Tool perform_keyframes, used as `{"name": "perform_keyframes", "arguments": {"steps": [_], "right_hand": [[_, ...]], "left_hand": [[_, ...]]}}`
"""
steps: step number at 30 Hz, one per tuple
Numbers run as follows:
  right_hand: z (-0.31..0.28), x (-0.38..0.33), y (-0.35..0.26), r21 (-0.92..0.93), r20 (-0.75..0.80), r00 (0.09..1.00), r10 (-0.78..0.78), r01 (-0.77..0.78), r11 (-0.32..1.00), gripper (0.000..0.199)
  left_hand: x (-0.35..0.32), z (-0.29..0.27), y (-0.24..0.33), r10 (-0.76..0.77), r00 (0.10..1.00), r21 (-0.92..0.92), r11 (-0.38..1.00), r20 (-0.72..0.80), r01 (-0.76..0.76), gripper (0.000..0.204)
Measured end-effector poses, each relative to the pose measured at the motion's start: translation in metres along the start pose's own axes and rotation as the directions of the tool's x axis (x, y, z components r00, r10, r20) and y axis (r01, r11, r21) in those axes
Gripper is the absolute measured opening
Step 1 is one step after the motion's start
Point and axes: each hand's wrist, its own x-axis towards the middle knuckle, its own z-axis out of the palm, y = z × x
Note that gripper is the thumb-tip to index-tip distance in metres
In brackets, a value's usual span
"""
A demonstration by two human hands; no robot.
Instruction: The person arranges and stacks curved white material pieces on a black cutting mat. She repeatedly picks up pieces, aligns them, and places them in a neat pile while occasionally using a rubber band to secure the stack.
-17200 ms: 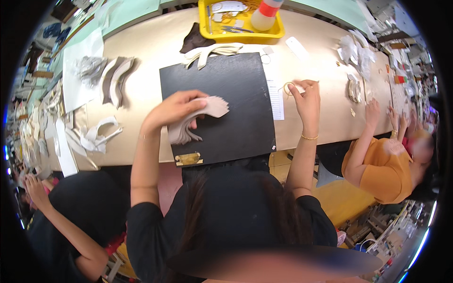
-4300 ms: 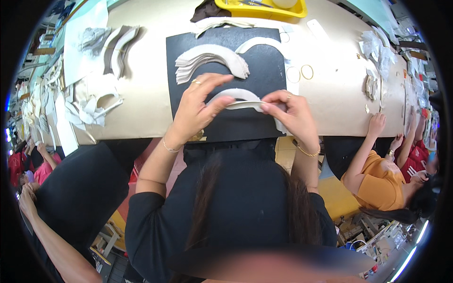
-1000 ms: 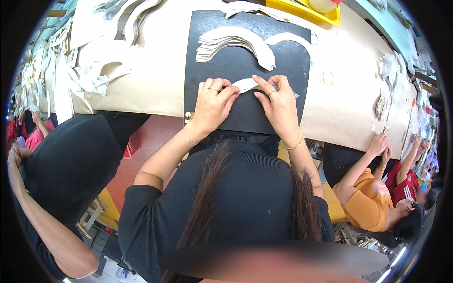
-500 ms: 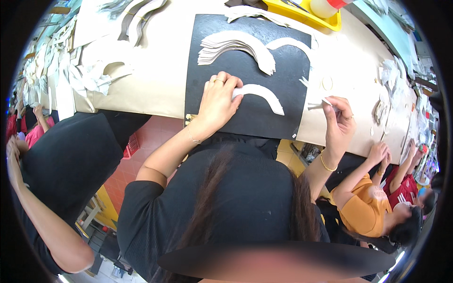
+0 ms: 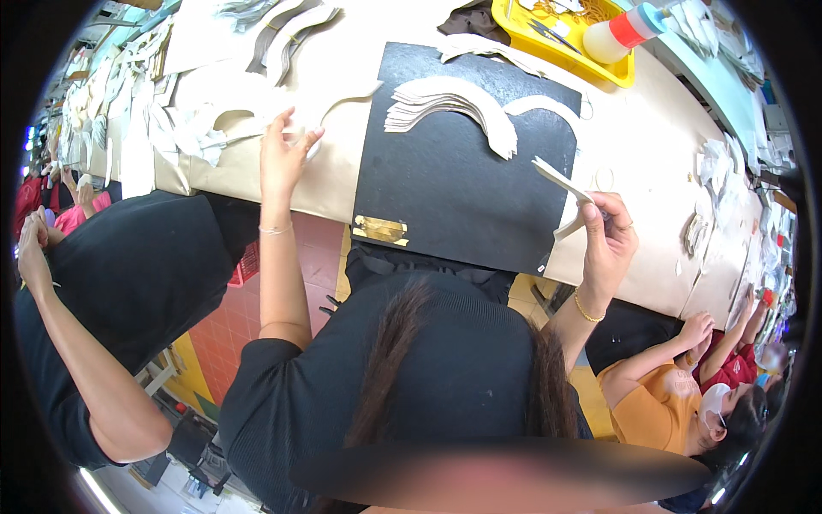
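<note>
My right hand is closed in a pinch on a curved white strip, held up over the right edge of a black board. My left hand is over the beige tabletop, left of the board, with its thumb and fingers apart. Another curved pale strip lies beside its thumb, one end reaching the board's edge. On the board rests a fanned stack of curved white strips. A single curved strip sits to its right, and further pieces lie along the far edge.
A yellow tray at the back right holds scissors and a bottle with a red band. Bundled grey and white strips and loose white pieces lie at left. Co-workers sit on both sides, one in an orange shirt.
My left hand has moved left off the board onto the beige tabletop, and the strip it held down is gone from the board. A strip now lies beside that hand. My right hand's strip shows longer.
</note>
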Motion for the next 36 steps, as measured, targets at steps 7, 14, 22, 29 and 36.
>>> {"name": "perform_keyframes", "arguments": {"steps": [7, 14, 22, 29, 36], "right_hand": [[0.020, 0.001, -0.005, -0.004, 0.055, 0.998, 0.000, 0.000, 1.000, 0.010], [0.005, -0.015, -0.005, -0.074, -0.048, 0.999, 0.021, -0.024, 0.997, 0.010], [-0.013, -0.010, 0.003, 0.048, -0.227, 0.973, 0.049, -0.039, 0.998, 0.014], [-0.020, -0.003, 0.005, 0.280, -0.249, 0.965, 0.088, -0.016, 0.960, 0.024], [0.004, -0.013, 0.002, 0.004, 0.170, 0.924, 0.341, -0.347, 0.938, 0.010]], "left_hand": [[0.006, 0.065, 0.080, 0.582, 0.812, 0.059, 0.810, 0.049, -0.584, 0.039], [0.005, 0.084, 0.117, 0.699, 0.711, 0.190, 0.690, 0.078, -0.699, 0.028], [-0.065, 0.029, 0.146, 0.537, 0.762, -0.495, 0.803, 0.361, -0.332, 0.012], [-0.098, 0.044, 0.129, 0.240, 0.758, -0.641, 0.711, 0.606, 0.288, 0.015], [-0.098, 0.063, 0.103, 0.627, 0.745, 0.026, 0.761, 0.228, -0.648, 0.023]]}}
